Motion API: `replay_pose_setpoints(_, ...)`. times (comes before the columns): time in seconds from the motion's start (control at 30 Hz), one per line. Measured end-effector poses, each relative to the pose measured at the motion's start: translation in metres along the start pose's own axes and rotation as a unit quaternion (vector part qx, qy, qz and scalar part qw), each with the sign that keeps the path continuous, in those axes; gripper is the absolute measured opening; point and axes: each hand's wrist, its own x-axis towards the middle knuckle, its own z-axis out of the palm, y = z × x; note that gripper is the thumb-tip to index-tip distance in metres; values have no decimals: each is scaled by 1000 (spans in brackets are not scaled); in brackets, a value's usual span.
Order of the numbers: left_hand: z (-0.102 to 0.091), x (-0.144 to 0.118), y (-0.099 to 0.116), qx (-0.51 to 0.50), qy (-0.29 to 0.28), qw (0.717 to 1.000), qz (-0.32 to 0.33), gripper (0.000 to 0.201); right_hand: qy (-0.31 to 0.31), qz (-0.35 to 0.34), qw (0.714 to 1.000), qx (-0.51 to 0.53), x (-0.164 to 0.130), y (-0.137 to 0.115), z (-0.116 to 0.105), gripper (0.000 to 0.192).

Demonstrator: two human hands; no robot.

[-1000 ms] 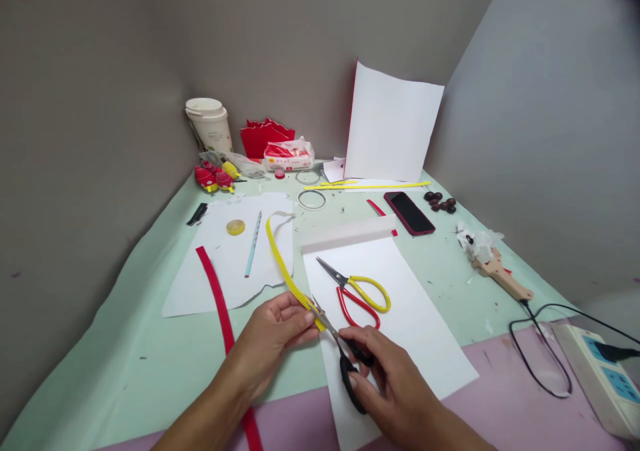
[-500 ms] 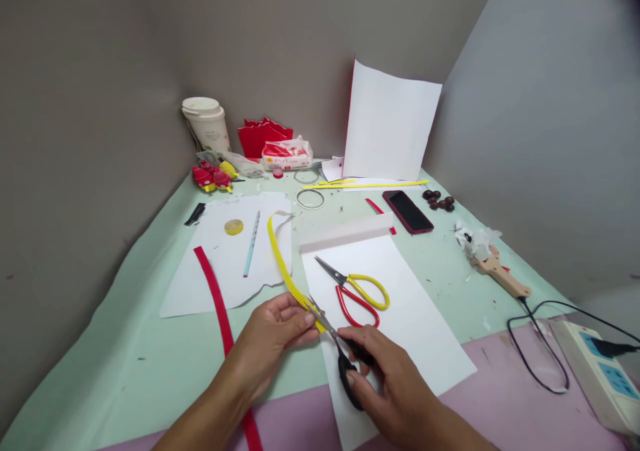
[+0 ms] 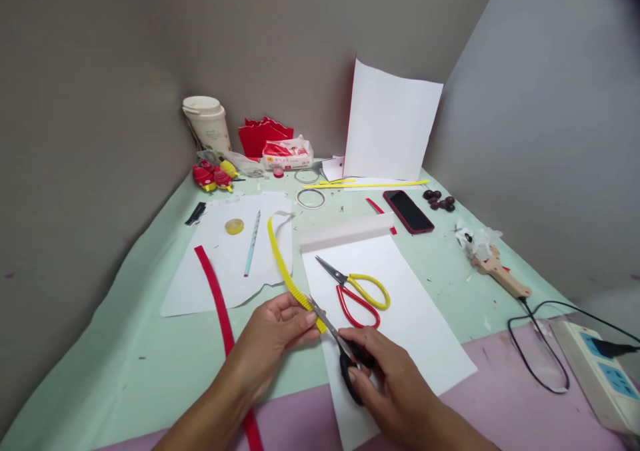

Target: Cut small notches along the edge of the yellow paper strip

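- Yellow strip (image 3: 281,258): one, narrow and curved, smooth along its upper length, finely ridged or notched crosswise towards the lower end; I cannot tell which. A pale tail curls off its far end.
- Its position: above the table (image 3: 150,348), slanting up and away from my left hand (image 3: 280,331), between the two flat white sheets.
- Left hand: grasping the strip near its lower end, thumb against fingers.
- Right hand (image 3: 387,371): grasping the black-handled scissors (image 3: 329,323), digits at the loops. Blades lie at the strip's notched end, tips beside the left thumb; from my remote view I cannot tell whether they bite into it.
- Scissors, counted: two pairs. The second, with one yellow and one red handle (image 3: 342,279), lies on the right-hand white sheet (image 3: 420,324), whose far edge curls up.
- Left-hand white sheet (image 3: 210,281): one, bearing one pencil (image 3: 253,244) and one yellowish disc (image 3: 234,226).
- Long red strip (image 3: 216,291): one, lying partly over that sheet and passing beneath my left forearm.
- Phone (image 3: 409,212): one, flat, screen dark. Dark round objects (image 3: 439,201) just beyond: I count at least six.
- Lidded cup (image 3: 209,128): one, upright, back left.
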Motion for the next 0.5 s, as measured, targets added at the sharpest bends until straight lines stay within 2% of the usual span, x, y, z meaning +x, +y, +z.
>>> replay_pose_setpoints(0.13, 0, -1, 1, -4, 0, 1000, -2, 30, 6, 42, 998, 44, 1, -2, 1, 42)
replay_pose_setpoints(0.27, 2, -3, 5, -5, 3, 1000, 2, 23, 11, 103, 985, 138, 3, -6, -1, 40)
replay_pose_setpoints(0.37, 3, -5, 9, -5, 3, 1000, -2, 19, 2, 103, 979, 173, 3, -9, -2, 40)
replay_pose_setpoints(0.5, 3, -5, 9, -11, 14, 1000, -5, 15, 5, 96, 985, 143, 3, -11, -2, 44)
